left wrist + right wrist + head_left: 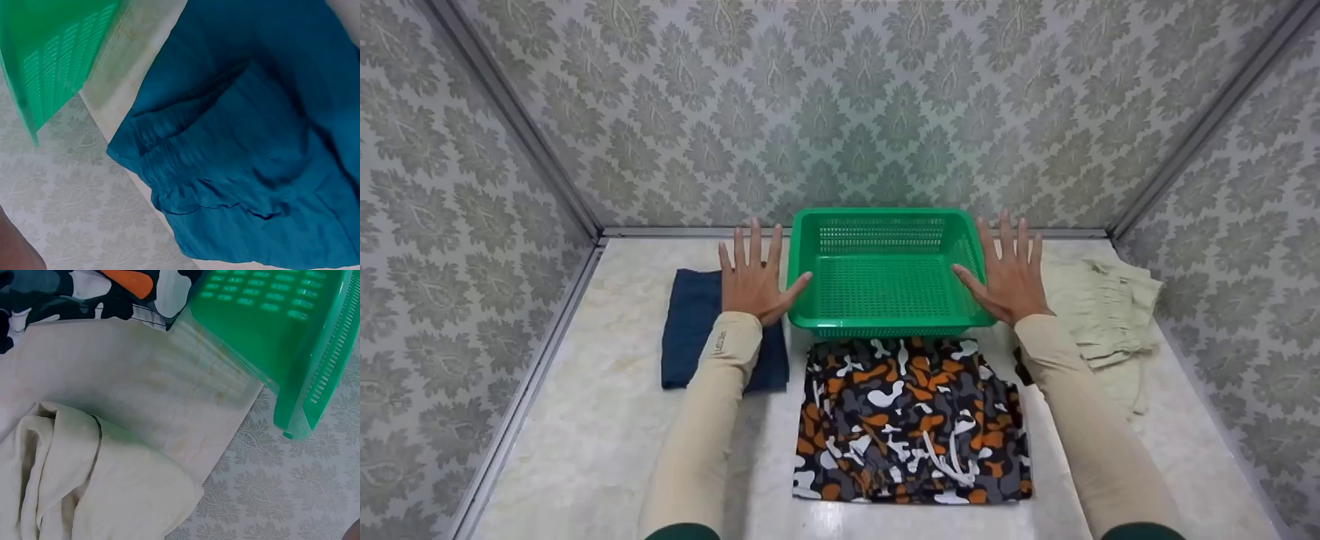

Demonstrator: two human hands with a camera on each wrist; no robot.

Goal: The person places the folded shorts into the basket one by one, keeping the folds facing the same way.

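A green plastic basket (pixel 885 289) with perforated walls stands at the back of the table, with nothing in it. Beside its left wall is my left hand (pixel 754 289), fingers spread, thumb overlapping the rim in the head view. My right hand (pixel 1011 281) mirrors it at the right wall, its fingers also spread and holding nothing. Folded navy shorts (pixel 686 330) lie under and around the left hand; their gathered waistband (pixel 180 140) shows in the left wrist view. Pale cream pants (pixel 1102 315) lie right of the right hand, partly behind that forearm.
Camouflage-patterned shorts (pixel 915 427) in black, orange, grey and white, with a white drawstring, lie flat in front of the basket. Patterned walls (pixel 855 112) enclose the white table (pixel 585 420) at the back and on both sides.
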